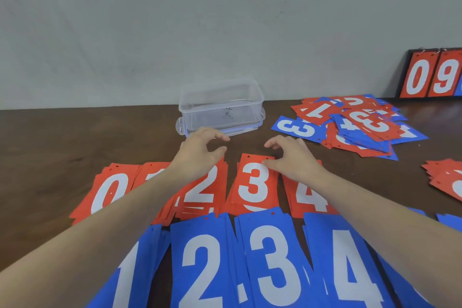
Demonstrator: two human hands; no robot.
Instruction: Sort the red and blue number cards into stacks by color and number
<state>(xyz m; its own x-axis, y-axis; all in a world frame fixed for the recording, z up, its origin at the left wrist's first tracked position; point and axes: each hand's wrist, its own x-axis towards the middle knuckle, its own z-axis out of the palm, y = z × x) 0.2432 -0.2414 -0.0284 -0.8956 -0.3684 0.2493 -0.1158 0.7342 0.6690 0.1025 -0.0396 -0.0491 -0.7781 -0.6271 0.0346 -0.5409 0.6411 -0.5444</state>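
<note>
On our dark wooden table (62,137) before a pale grey wall (175,20), red stacks (253,184) and blue stacks (272,262) lie in rows. Our left hand (200,151) hovers empty, fingers loosely curled; our right hand (293,155) seems to touch the red 3 with its thumb. An unsorted card pile (360,125) lies beside a clear plastic box (221,105).

A dark brown wooden table (75,137) fills the lower half of the view, its grain showing under soft, even light. Behind it rises a pale grey-green wall (200,20), plain and matte, flecked with a few small dark marks that may be scuffs or stains. The table's far edge meets the wall in a straight line, and the tabletop shows only dim, soft shadows.
</note>
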